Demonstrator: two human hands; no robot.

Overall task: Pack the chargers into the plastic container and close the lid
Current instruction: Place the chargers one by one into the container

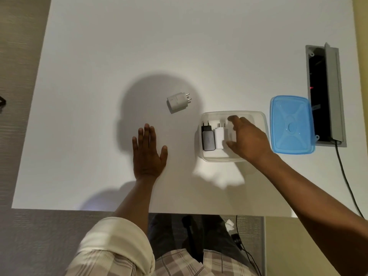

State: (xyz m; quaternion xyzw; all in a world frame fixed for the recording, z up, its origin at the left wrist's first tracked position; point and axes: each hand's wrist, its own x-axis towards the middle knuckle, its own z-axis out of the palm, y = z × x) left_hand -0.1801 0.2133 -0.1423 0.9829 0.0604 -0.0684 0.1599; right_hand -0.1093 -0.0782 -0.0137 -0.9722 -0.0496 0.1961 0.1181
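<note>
Inside the clear plastic container (pixel 256 118): a black charger (pixel 208 139) by the left wall and a white charger (pixel 219 139) touching its right side. Both lying flat, long axis running away from the person, pins toward the far wall. A third white charger (pixel 229 134) in the right hand (pixel 249 140), blurred, just beside the white one; fingers (pixel 233 118) curled around it, whether gripping or already letting go cannot be told. One light grey charger (pixel 177 102) left out on the table (pixel 119 46), well apart from the container, to its far left; long axis slanted, pins toward the far right. Left hand (pixel 148 156) flat on the table, fingers spread, holding nothing. Blue lid (pixel 291 125) off, lying just right of the container. Probably more than half done: the grey charger to pack, then the lid to close.
</note>
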